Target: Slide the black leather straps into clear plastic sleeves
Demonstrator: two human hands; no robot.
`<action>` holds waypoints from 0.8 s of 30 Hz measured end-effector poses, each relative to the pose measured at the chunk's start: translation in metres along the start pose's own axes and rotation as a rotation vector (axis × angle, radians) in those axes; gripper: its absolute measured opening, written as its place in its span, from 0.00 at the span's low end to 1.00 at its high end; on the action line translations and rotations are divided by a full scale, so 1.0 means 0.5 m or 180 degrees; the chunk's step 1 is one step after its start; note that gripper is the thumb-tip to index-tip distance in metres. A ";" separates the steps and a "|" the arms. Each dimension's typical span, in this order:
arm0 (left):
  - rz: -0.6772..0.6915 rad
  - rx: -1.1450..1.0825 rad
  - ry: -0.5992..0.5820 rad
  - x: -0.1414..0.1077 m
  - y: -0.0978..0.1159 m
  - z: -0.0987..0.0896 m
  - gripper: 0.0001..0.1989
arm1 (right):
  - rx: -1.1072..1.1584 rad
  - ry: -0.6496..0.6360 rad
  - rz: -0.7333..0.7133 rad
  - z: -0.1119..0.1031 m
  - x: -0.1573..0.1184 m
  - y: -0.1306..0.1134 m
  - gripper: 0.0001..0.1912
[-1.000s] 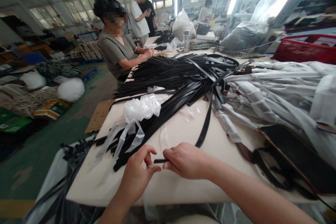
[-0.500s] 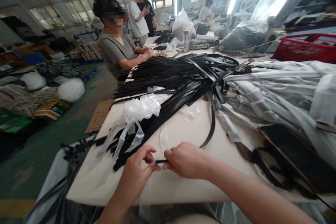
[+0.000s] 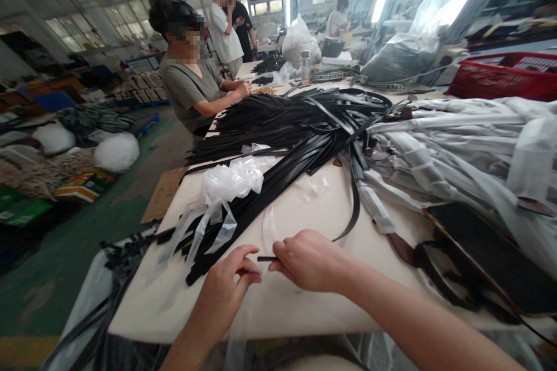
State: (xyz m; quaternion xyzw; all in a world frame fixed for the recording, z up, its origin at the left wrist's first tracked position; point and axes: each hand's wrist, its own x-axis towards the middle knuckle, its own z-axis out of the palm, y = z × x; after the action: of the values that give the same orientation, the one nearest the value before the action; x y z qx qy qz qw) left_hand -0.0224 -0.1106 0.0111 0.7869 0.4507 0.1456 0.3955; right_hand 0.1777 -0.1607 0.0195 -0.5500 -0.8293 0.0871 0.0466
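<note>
My right hand [image 3: 307, 261] is closed around a black strap [image 3: 266, 258], whose short end sticks out to the left from between thumb and fingers. Behind that hand a black strap curves up toward the pile. Just left of the strap's end, my left hand [image 3: 228, 278] pinches with thumb and fingers. A strip of clear plastic film [image 3: 241, 316] hangs below it and seems to run up into the pinch. The left fingertips are apart from the strap. Beyond both hands lies a bundle of black straps [image 3: 261, 197], with crumpled clear plastic [image 3: 232, 179] on top.
White-wrapped straps [image 3: 456, 145] cover the table's right side, near a dark padded board [image 3: 491, 255]. A red basket [image 3: 500, 78] stands at the back right. A co-worker [image 3: 187, 81] works at the table's far left edge. More black straps [image 3: 122, 278] hang beside the near left corner.
My left hand has drawn slightly away from the strap's end, leaving a gap. The right hand keeps its hold. The whole view has shifted a little.
</note>
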 end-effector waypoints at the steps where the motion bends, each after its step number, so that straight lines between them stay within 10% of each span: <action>1: 0.0020 0.0037 0.0020 -0.001 0.000 0.000 0.16 | 0.0002 0.0010 0.0001 0.000 0.000 0.000 0.20; 24: 0.0474 0.0655 -0.0335 -0.009 0.004 -0.012 0.23 | -0.0110 -0.0224 -0.0199 -0.010 -0.003 -0.011 0.18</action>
State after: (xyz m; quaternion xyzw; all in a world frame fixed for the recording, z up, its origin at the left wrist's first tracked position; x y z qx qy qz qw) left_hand -0.0270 -0.1119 0.0170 0.8611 0.3823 0.0861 0.3239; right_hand 0.1744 -0.1637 0.0253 -0.5211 -0.8486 0.0905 0.0106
